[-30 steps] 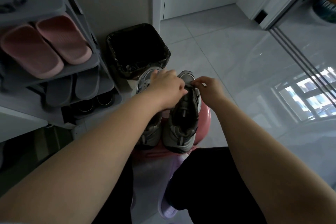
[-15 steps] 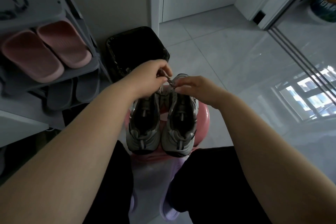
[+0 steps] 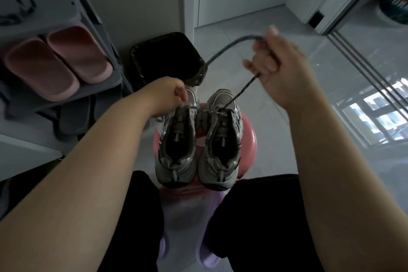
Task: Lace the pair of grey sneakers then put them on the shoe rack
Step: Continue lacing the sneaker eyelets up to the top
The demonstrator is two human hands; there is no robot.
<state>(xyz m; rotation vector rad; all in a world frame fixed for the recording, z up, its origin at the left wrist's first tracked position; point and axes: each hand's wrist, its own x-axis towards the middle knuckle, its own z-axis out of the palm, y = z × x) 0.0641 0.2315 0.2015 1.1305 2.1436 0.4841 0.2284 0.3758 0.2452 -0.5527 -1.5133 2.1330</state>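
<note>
No legible text, brand or number anywhere in frame. Band of lettering on round container, upper right edge, too blurred to read. Grey sneakers: markings unreadable in dim light.

Two grey sneakers, silver-trimmed with dark linings, show at centre against a pink stool. A dark grey lace, flecked with lighter specks, streaks toward one o'clock. At nine o'clock, a grey shoe rack frames pale pink slippers and, lower, charcoal slippers. A glossy black bin liner sits at eleven o'clock. Black trousers and lilac slippers fill six o'clock. The floor tiles, twelve to three o'clock, gleam pale grey-white.
</note>
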